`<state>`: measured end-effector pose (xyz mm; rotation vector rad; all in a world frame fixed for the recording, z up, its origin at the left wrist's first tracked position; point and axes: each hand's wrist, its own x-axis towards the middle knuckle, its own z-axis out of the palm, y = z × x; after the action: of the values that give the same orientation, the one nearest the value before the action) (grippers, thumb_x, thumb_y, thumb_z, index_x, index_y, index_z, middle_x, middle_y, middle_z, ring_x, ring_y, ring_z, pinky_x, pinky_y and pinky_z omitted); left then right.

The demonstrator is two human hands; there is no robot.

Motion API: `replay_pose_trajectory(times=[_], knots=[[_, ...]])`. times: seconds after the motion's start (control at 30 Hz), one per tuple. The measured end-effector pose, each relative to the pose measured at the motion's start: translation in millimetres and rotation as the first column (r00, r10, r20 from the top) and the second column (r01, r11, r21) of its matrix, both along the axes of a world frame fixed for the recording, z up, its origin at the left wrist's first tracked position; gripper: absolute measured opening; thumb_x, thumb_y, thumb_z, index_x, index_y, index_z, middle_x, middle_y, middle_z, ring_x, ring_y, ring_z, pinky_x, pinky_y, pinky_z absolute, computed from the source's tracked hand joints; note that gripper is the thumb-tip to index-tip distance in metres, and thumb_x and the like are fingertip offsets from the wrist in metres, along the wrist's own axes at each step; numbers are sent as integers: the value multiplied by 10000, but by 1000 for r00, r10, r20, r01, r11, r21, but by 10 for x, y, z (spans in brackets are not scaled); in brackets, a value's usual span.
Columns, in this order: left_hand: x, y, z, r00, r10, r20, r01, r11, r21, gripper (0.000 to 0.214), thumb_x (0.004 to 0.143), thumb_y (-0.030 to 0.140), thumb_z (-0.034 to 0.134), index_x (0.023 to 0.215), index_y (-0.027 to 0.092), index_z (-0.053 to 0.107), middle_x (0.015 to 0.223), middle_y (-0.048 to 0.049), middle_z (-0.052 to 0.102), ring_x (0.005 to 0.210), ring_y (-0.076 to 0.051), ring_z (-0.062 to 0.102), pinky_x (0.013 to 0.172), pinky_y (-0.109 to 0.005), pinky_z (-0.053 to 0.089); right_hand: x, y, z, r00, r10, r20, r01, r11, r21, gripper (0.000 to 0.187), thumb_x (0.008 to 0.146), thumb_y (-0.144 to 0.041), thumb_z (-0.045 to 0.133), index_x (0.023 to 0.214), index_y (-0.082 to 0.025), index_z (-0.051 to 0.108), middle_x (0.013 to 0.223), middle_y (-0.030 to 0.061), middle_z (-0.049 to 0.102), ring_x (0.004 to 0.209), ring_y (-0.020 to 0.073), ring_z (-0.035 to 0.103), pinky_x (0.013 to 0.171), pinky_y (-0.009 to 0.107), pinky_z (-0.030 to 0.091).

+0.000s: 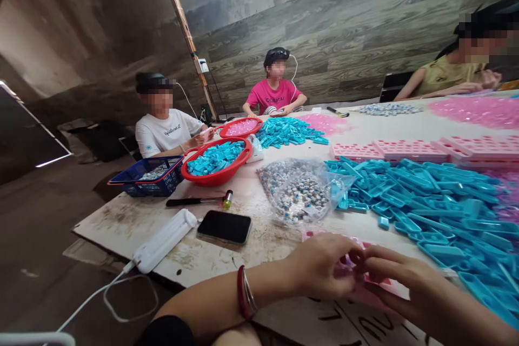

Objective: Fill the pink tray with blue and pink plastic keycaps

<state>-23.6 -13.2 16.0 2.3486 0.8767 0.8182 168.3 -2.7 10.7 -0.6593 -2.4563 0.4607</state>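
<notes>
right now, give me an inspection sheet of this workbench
surface: worn white table, stained
job's things: pink plastic piece between both hands; blue plastic parts heaped at right; bag of small metal parts
clutter: phone, small hammer, red basin, blue basket
grippers: left hand and right hand both pinch it
cables: white cable from white power bank hangs off the table edge
surroundings: other people seated around; wood-pattern wall
</notes>
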Motion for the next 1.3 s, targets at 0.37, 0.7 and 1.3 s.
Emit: replay_pose_trajectory(times=[0.37, 0.7, 1.3], knots=[[-48, 29, -41, 998, -67, -9, 67, 997, -48, 338, 753, 134, 589, 1077, 167, 500, 1024, -61, 575, 938, -188, 517, 836, -309, 418, -79, -155, 128, 988, -152, 38, 156, 978, -140, 119, 721, -75, 601, 761, -182, 636, 838, 50, 627, 760, 171, 594, 667, 279, 485], [-53, 25, -4, 999, -42, -11, 41, 996, -75, 427, 740, 149, 635, 1127, 165, 456, 1076, -75, 563, 957, -198, 510, 848, -330, 421, -19, -180, 204, 978, -206, -41, 198, 969, -145, 320, 617, 18, 513, 843, -196, 589, 846, 19, 614, 788, 157, 564, 698, 274, 461], [1, 2, -77, 971, 115, -209, -52, 957, 286, 89, 786, 175, 531, 795, 145, 614, 930, -65, 600, 872, -193, 535, 798, -336, 457, 94, -105, 345, 983, -185, -10, 183, 976, -115, 183, 718, -45, 509, 792, -203, 564, 850, 23, 601, 834, 163, 578, 762, 319, 480]])
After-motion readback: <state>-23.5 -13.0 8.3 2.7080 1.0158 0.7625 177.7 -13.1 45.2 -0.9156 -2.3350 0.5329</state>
